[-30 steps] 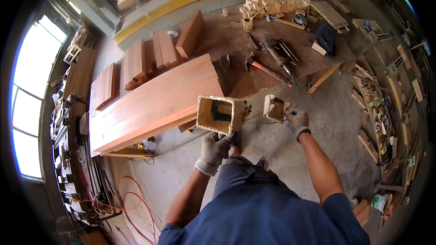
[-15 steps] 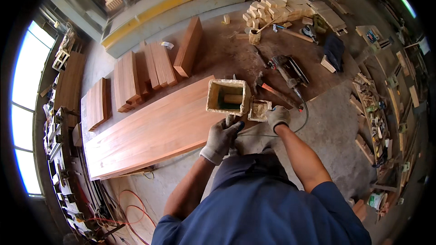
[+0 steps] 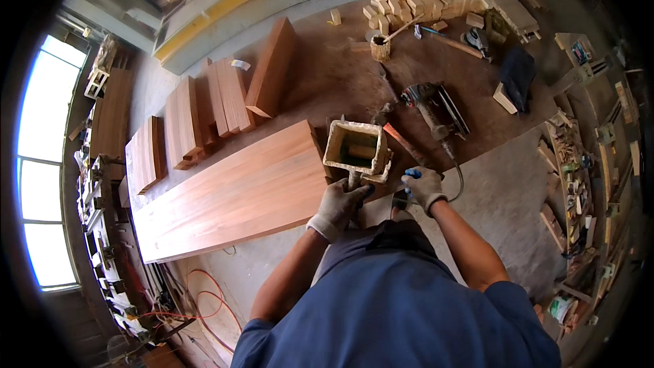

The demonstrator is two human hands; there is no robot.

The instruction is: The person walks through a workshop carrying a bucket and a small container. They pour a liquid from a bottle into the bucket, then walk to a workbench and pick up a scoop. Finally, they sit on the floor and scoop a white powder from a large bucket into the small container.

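Note:
My left hand (image 3: 338, 207), in a pale glove, is closed round the handle of a square glue box (image 3: 328, 152). The box's pale rim is crusted, and a tan roller-like piece (image 3: 360, 152) lies inside. A smaller crusted square lid or tray (image 3: 383, 174) shows beside and partly behind the box. My right hand (image 3: 425, 188), gloved with blue fingertips, is just right of it, not touching it; its fingers are bent but apart, with nothing visible in them. A broad wooden panel (image 3: 231, 197) lies to the left.
Thick boards (image 3: 271, 68) stand beyond the panel. On the brown tabletop lie a corded power tool (image 3: 429, 109), a red-handled hammer (image 3: 405, 144), a pot with a stick (image 3: 381, 48) and stacked wood blocks (image 3: 429, 0). A cable (image 3: 460, 180) hangs over the near edge.
My right hand has come away from the small square piece, which now sits partly behind the glue box. The whole view has shifted somewhat. My left hand keeps its hold on the handle.

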